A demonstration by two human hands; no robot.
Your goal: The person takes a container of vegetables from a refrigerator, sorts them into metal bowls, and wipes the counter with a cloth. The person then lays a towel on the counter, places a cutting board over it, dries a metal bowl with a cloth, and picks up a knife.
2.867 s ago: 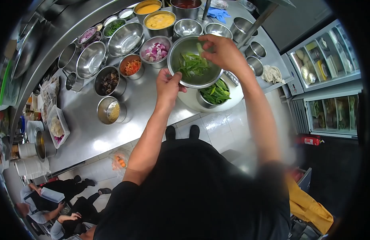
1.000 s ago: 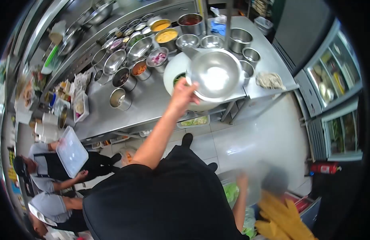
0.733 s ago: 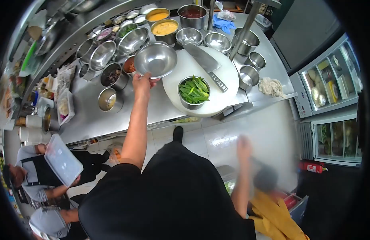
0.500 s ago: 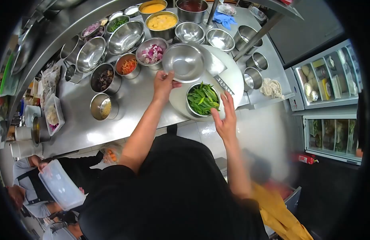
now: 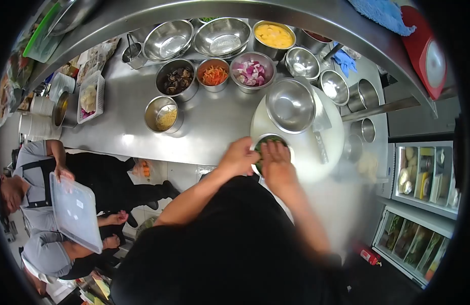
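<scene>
Commercial-type food kitchen. A steel table (image 5: 209, 137) carried metal bowls (image 5: 169, 40), chopped purple onion (image 5: 251, 73), orange shreds (image 5: 214, 76) and a white cutting board (image 5: 332, 114) with a broad knife (image 5: 321, 147). Right of the table stood a refrigerator (image 5: 417, 216) with food showing inside. Stacked white containers (image 5: 36, 127) sat at the table's left end; nearby was a person in a dark apron (image 5: 39, 185).

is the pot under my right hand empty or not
The pot is not empty: green leaves show inside, beside the right hand. How full, I cannot tell: that hand covers much of the opening.
</scene>
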